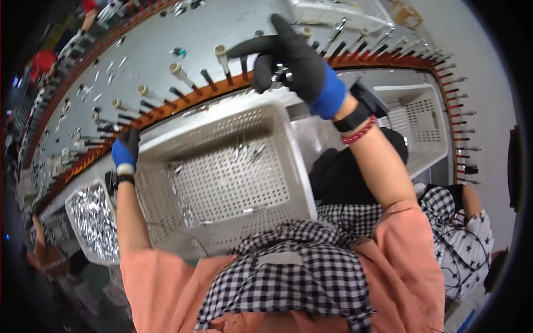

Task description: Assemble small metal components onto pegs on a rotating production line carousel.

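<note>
My right hand (297, 64), in a dark grey glove with a blue cuff, is raised over the rim of the moving-line table. Two of its fingers stretch out, while the thumb curls in against a small shiny metal piece (281, 75). My left hand (126, 149), gloved alike, is bunched closed at the table's edge, by the far left corner of a white perforated basket (302, 177); what it holds, if anything, is hidden. Several loose metal pieces (258, 152) lie in that basket. Along the rim, an orange-brown rack (222, 87) bears upright dark-handled sticks, some with tan round tops.
A white basket heaped with shiny metal pieces (95, 222) stands at the left. Another white basket (433, 125) is at the right, beside a co-worker in a star-print sleeve (466, 250). Metal bits lie scattered on the grey tabletop (150, 44); a white tray (344, 14) stands beyond.
</note>
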